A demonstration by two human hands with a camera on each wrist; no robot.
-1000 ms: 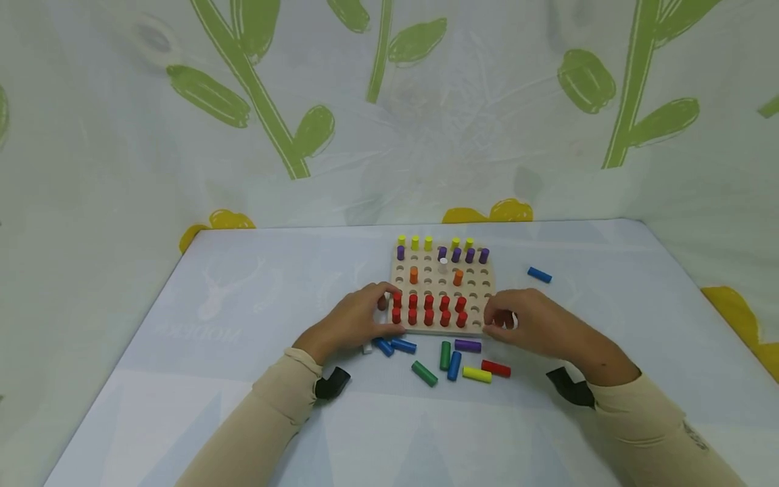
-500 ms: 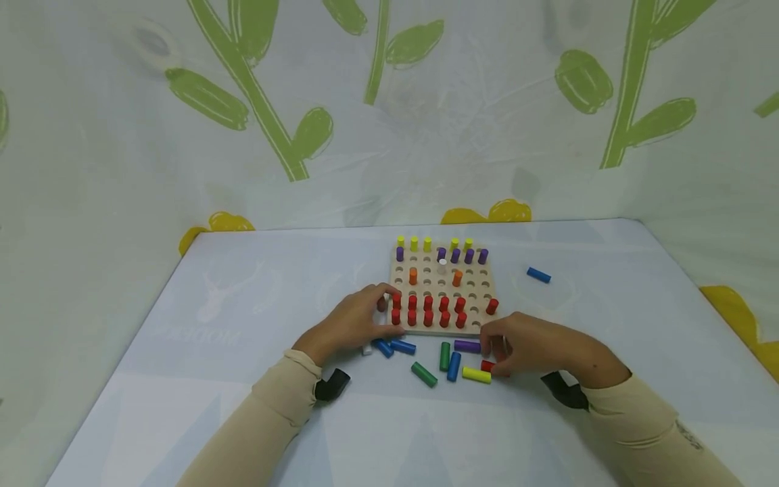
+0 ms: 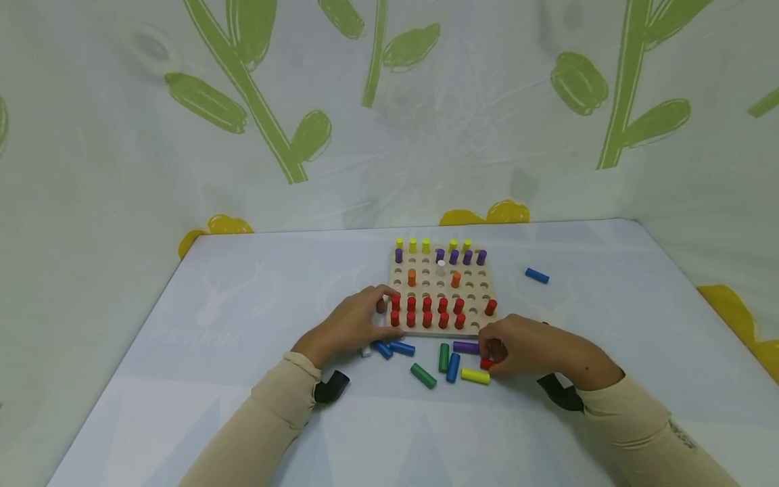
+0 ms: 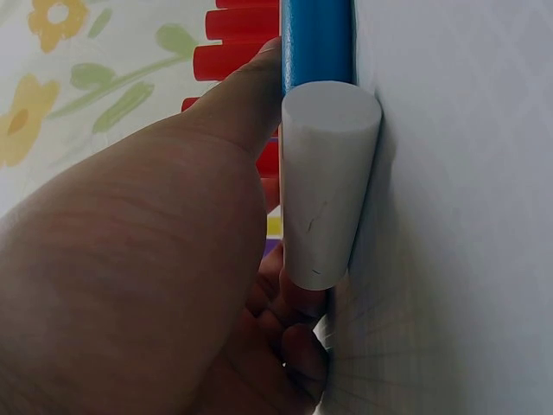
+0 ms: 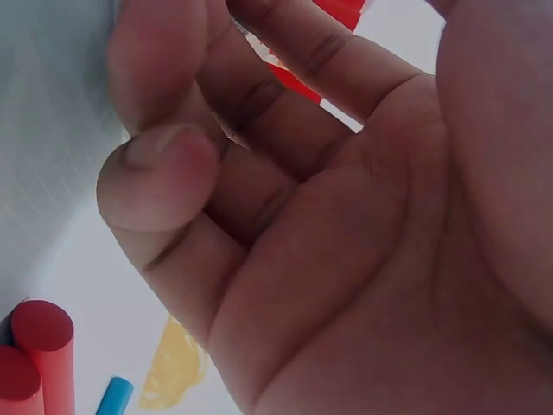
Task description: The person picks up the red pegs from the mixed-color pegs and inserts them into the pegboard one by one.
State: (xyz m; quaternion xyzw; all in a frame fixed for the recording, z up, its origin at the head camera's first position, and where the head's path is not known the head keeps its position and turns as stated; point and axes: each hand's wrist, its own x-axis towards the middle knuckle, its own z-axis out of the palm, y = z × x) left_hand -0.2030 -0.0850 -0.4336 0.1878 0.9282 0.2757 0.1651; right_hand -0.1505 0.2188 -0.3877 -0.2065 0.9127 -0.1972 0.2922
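Observation:
My left hand (image 3: 351,319) grips the left front corner of a wooden pegboard (image 3: 435,333), with the thumb along its front edge. Two rows of red pegs (image 3: 427,311) stand in the board near that hand; another red peg (image 3: 490,308) stands at the right edge. In front of the board, my right hand (image 3: 526,345) pinches a red peg (image 3: 486,364) lying on the table, mostly hidden by the fingers. A white peg (image 4: 330,190) and a blue peg (image 4: 318,43) lie right beside my left thumb in the left wrist view.
Loose green (image 3: 422,375), yellow (image 3: 475,376) and purple (image 3: 466,347) pegs lie before the board, among others. A lone blue peg (image 3: 537,275) lies to its right. Yellow, purple, orange and white pegs stand in the board's farther rows. A printed cloth (image 3: 389,135) hangs behind.
My right hand has come from the board's right edge toward the front, down to the lying red peg. An upright red peg now shows where that hand was. My left hand stays put.

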